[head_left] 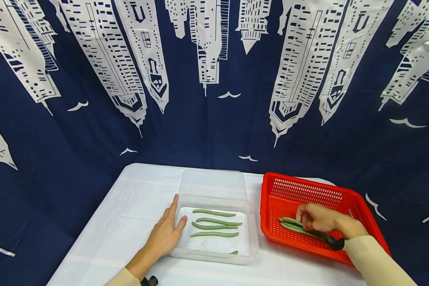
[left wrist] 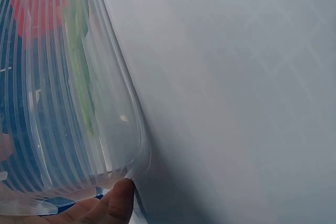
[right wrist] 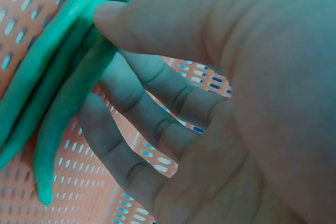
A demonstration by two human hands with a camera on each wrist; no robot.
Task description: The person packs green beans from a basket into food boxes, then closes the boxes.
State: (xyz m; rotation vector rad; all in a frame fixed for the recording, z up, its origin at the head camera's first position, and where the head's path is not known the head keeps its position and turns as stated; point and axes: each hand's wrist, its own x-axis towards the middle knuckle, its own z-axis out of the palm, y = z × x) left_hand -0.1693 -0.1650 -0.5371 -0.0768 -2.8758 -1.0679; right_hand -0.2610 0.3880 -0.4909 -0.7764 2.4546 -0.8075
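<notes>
A clear plastic container [head_left: 252, 238] holds several green beans [head_left: 214, 225] laid side by side. My left hand [head_left: 166, 234] lies flat on the white table, its fingers straight and its thumb against the container's left wall [left wrist: 79, 103]. A fingertip [left wrist: 118, 203] touches the container's corner. To the right, a red basket [head_left: 271, 186] holds a small bunch of green beans [head_left: 289, 223]. My right hand [head_left: 319, 218] is inside the basket. Its thumb [right wrist: 121, 19] presses on a bean [right wrist: 68, 98] and its fingers curl under it.
The container's clear lid [head_left: 212, 182] lies open behind it. A white cloth covers the table [head_left: 128, 206]. A dark blue curtain with white skyscrapers [head_left: 214, 79] hangs close behind. The basket floor [right wrist: 79, 182] is perforated.
</notes>
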